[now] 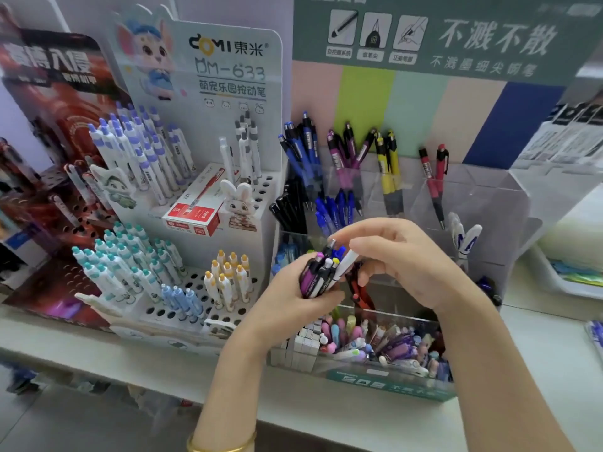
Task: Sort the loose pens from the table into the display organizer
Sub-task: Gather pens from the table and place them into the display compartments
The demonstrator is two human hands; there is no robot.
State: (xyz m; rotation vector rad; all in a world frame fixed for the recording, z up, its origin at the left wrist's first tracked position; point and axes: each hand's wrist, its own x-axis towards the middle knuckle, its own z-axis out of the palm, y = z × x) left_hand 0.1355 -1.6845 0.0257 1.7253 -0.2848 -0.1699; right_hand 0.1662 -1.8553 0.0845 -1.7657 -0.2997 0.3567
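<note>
My left hand (295, 293) grips a bundle of pens (321, 272) with purple, black, white and blue barrels, held upright in front of the clear acrylic display organizer (483, 203). My right hand (394, 252) reaches over the bundle, and its fingers pinch the top of a white pen (346, 262) in it. A red pen (360, 290) hangs under my right palm. The organizer's back row holds blue pens (300, 148), magenta pens (346, 148), yellow pens (388, 161) and red pens (435, 174). Its front tray (368, 375) is packed with several mixed pastel pens.
To the left stands a white pegged pen display (251, 187) with purple-, teal-, yellow- and blue-capped pens, a red-and-white pen box (195, 207) and a rabbit figure (238, 197). Further left is a dark red display (49, 102). A white tray (561, 282) sits at the right on the shelf (163, 360).
</note>
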